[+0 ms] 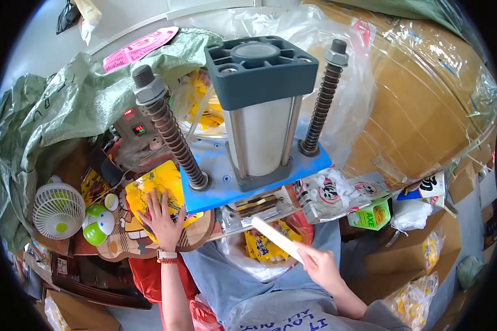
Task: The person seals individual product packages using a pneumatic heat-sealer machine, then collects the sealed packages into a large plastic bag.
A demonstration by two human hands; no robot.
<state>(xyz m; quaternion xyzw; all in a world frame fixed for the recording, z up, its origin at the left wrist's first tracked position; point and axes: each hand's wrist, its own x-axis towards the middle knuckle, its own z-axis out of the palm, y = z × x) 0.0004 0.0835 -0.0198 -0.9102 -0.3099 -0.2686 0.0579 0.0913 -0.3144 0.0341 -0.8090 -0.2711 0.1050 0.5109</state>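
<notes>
My left hand [163, 222] lies flat with its fingers spread on a yellow printed plastic bag [156, 185], which rests on a brown cartoon-patterned board [124, 243] left of the press. In my right hand [320, 267] is a long flat white strip [276, 239], gripped at its lower end and pointing up and left toward the front of the press. The press has a blue plate [221, 175], a grey-capped cylinder [262, 121] and two spring-wound bolts. Under the strip, more yellow printed bags [270, 243] sit in a clear plastic bag over my lap.
A small white fan [59, 211] and a green-and-white round figure [98, 225] stand at the left. To the right are a green AXE container [371, 215] and a large plastic-wrapped cardboard box [425, 99]. Open cardboard boxes [408, 248] stand at the lower right.
</notes>
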